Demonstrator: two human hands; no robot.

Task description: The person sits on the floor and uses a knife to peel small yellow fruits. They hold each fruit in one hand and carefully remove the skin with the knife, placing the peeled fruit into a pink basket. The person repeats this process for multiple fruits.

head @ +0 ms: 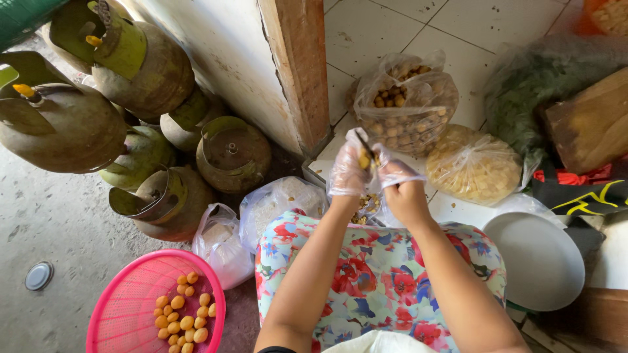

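Both hands wear thin clear plastic gloves and meet above the floral-print lap: the left hand (348, 171) pinches a small yellow fruit (364, 159) in its grip, while the right hand (400, 180) is closed around a small knife (366, 145) set against that fruit. Peeled fruits lie in the pink basket (124, 314) on the floor at the left, and a clear bag of unpeeled ones (405, 104) sits just ahead on the tiled floor.
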